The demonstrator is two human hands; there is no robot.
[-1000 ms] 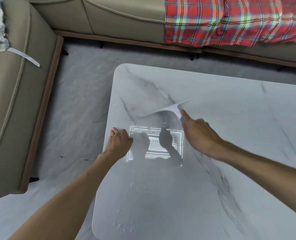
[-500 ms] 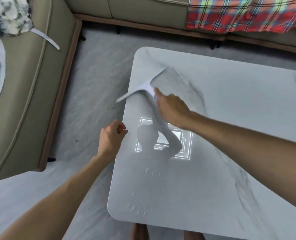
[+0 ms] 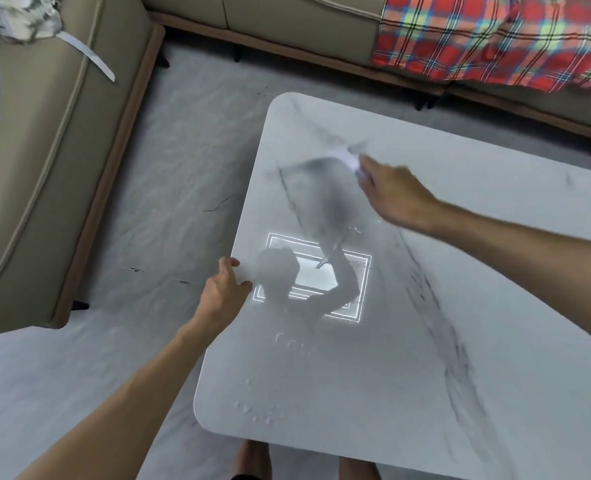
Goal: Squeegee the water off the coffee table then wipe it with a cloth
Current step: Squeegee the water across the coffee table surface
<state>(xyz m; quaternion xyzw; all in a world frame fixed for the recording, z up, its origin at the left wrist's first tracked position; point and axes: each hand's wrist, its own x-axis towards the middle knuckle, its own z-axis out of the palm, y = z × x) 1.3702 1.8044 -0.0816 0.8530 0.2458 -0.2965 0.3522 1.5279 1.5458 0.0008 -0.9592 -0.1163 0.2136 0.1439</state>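
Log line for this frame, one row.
phase: squeegeeing | right hand: grips squeegee, blurred, on coffee table far-left area | left hand: rests on table's left edge | water droplets: near front-left corner

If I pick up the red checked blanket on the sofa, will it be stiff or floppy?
Probably floppy: the blanket hangs over the sofa front with a wavy, folded edge. It is likely light for its size, since it looks thin. It would probably sag and not keep its shape.
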